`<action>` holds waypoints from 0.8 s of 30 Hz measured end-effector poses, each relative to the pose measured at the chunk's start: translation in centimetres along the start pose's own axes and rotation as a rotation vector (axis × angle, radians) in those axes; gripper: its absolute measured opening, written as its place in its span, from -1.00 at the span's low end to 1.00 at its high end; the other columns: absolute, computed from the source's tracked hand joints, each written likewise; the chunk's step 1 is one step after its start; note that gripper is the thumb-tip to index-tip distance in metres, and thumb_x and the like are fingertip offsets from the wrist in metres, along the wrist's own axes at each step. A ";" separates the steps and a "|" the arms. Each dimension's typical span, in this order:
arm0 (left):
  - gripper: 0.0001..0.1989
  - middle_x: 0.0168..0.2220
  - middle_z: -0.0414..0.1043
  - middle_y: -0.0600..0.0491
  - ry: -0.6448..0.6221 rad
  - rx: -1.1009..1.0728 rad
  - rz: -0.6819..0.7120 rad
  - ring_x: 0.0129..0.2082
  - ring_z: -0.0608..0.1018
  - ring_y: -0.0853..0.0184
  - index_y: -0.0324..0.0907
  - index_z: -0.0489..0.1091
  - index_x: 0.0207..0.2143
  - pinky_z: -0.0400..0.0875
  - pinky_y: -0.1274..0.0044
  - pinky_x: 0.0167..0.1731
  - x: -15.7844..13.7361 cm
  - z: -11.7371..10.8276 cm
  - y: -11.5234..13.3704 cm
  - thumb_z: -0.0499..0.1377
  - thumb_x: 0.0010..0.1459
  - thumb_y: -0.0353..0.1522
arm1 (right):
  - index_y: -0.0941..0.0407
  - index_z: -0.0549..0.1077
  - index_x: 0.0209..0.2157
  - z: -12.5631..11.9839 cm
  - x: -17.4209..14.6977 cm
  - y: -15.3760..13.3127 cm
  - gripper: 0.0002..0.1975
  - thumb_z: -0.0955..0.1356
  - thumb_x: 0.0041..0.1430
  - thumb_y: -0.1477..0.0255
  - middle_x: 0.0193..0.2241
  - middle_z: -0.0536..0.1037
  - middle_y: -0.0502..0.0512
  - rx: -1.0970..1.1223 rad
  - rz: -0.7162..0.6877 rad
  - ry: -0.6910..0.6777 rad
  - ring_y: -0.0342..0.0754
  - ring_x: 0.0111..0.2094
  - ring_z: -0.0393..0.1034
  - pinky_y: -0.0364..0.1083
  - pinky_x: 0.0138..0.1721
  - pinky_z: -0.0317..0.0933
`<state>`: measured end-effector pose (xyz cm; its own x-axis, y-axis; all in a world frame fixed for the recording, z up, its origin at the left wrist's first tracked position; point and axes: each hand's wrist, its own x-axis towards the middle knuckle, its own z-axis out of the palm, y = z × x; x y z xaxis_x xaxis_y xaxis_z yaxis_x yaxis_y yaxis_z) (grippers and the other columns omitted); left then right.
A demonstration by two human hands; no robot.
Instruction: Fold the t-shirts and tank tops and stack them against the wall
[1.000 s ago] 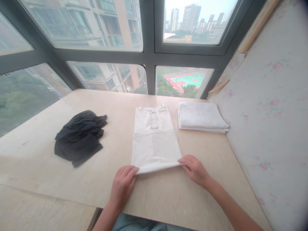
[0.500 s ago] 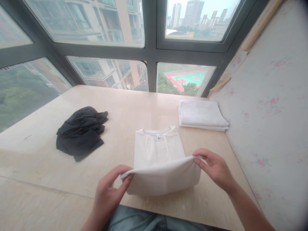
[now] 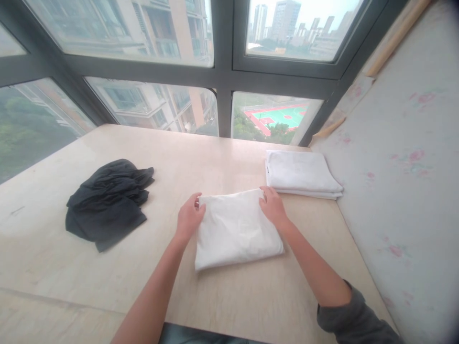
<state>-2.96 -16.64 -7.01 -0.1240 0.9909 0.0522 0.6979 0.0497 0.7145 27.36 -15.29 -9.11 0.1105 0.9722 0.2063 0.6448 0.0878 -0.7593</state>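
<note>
White folded garment (image 3: pixel 238 231) lies flat on the pale tabletop (image 3: pixel 222 301), directly before the person, a hand at each far corner. The left hand (image 3: pixel 189 219) curls thumb and fingers around the far left corner, a small gap showing inside the curl; the right hand (image 3: pixel 274 208) closes over the far right corner, probably so the top layer lies square and taut. Just beyond the right hand, neatly folded white cloth (image 3: pixel 303 172) rests near the floral wall (image 3: pixel 412 200), apparently placed there to leave working room. Well to the left, a dark garment (image 3: pixel 107 205) sits crumpled. A gray window frame (image 3: pixel 224 114) borders the far side, overlooking a sports court (image 3: pixel 278 118).
</note>
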 end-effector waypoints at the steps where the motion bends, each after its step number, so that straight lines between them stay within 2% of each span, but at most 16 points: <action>1: -0.51 0.03 0.47 -0.21 0.013 0.041 0.019 0.01 0.51 0.05 -0.25 0.37 0.12 0.34 0.19 0.08 -0.7 0.1 0.6 0.14 0.12 -0.33 | 0.23 0.46 0.05 0.0 -0.8 -0.2 -0.55 0.26 0.11 0.54 0.07 0.46 0.34 -0.044 -0.046 0.010 0.14 0.14 0.32 0.18 0.23 0.14; 4: -0.47 0.25 0.25 -0.27 0.015 0.258 0.191 0.25 0.29 -0.06 -0.25 0.30 0.20 0.12 0.09 0.23 -3.9 1.0 3.3 0.12 0.17 -0.33 | 0.21 0.38 0.16 -0.1 -3.5 -1.7 -0.54 0.21 0.25 0.47 0.19 0.36 0.31 -0.223 -0.241 -0.017 0.12 0.25 0.19 0.16 0.27 0.10; 6: -0.47 0.32 0.16 -0.22 -0.035 0.428 0.358 0.32 0.18 -0.07 -0.19 0.28 0.23 0.00 0.04 0.27 -6.2 2.2 5.1 0.09 0.21 -0.32 | 0.16 0.35 0.20 0.2 -5.3 -2.8 -0.54 0.19 0.30 0.45 0.27 0.28 0.23 -0.332 -0.363 -0.108 0.11 0.31 0.09 0.17 0.30 0.04; 8: -0.47 0.38 0.06 -0.12 -0.100 0.519 0.450 0.37 0.09 -0.07 -0.09 0.26 0.26 -0.11 -0.01 0.29 -8.0 3.9 5.9 0.07 0.24 -0.29 | 0.11 0.33 0.23 0.9 -6.8 -3.6 -0.53 0.18 0.32 0.45 0.33 0.19 0.16 -0.419 -0.435 -0.216 0.12 0.37 -0.04 0.20 0.33 -0.06; 11: -0.43 0.41 0.00 -0.07 -0.137 0.572 0.417 0.38 0.05 -0.09 -0.06 0.20 0.31 -0.16 -0.06 0.28 -9.5 5.8 5.0 0.03 0.27 -0.19 | 0.09 0.27 0.28 2.0 -7.9 -3.3 -0.50 0.19 0.35 0.34 0.37 0.11 0.14 -0.518 -0.424 -0.312 0.17 0.39 -0.12 0.25 0.34 -0.15; 13: -0.37 0.41 -0.03 -0.08 -0.125 0.604 0.371 0.38 0.04 -0.10 -0.10 0.14 0.34 -0.15 -0.06 0.28 -10.0 6.1 3.6 0.01 0.28 -0.11 | 0.11 0.22 0.31 2.4 -8.1 -2.6 -0.45 0.19 0.35 0.24 0.38 0.07 0.16 -0.560 -0.384 -0.331 0.18 0.40 -0.14 0.25 0.34 -0.18; 18: -0.31 0.43 -0.10 -0.10 -0.066 0.655 0.289 0.40 0.00 -0.06 -0.13 0.08 0.37 -0.13 0.01 0.30 -10.9 4.7 1.0 -0.01 0.27 -0.04 | 0.09 0.17 0.34 2.2 -8.1 -1.6 -0.41 0.18 0.35 0.18 0.39 0.03 0.14 -0.599 -0.338 -0.330 0.14 0.41 -0.18 0.22 0.35 -0.20; 24: -0.33 0.42 -0.10 -0.16 -0.035 0.687 0.257 0.40 0.02 -0.02 -0.21 0.09 0.36 -0.10 0.07 0.31 -12.1 3.3 0.0 -0.01 0.29 -0.10 | 0.15 0.19 0.32 1.3 -8.9 -0.8 -0.41 0.18 0.35 0.19 0.39 0.05 0.18 -0.604 -0.236 -0.251 0.16 0.39 -0.12 0.23 0.33 -0.15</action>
<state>0.88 -28.25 -9.99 0.1175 0.9848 0.1282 0.9882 -0.1287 0.0833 24.94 -23.73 -11.15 -0.2156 0.9692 0.1191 0.9460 0.2375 -0.2206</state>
